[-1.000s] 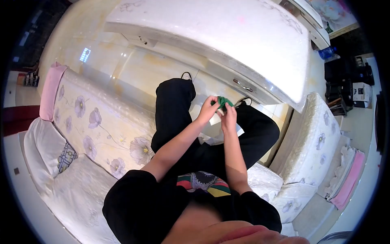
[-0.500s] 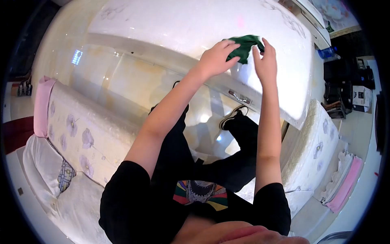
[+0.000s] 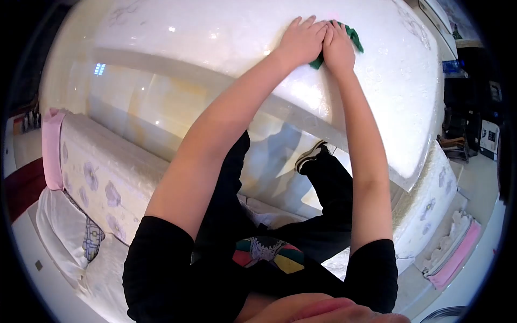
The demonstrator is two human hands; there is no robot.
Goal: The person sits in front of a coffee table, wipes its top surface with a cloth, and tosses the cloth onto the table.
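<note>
A dark green cloth [image 3: 354, 39] lies on the white table [image 3: 215, 32], mostly covered by my hands. One edge of it shows right of my right hand and a small corner pokes out below my left. My left hand [image 3: 304, 41] is spread flat, palm down, at the cloth's left side. Pressed flat over the cloth is my right hand [image 3: 338, 50], its fingers stretched forward and touching my left hand. Both hands rest at the far reach of my arms.
A clear, shiny cover hangs over the table's near edge. Flowered sofa seats [image 3: 107, 183] stand at left and a similar one [image 3: 425, 210] at right. My shoe [image 3: 311, 156] is on the floor below the table. Dark bags and a white box [image 3: 489, 139] sit at far right.
Both hands have moved forward, farther onto the table, and come together. The cloth, earlier bunched and lifted between them, is now pressed down under my hands.
</note>
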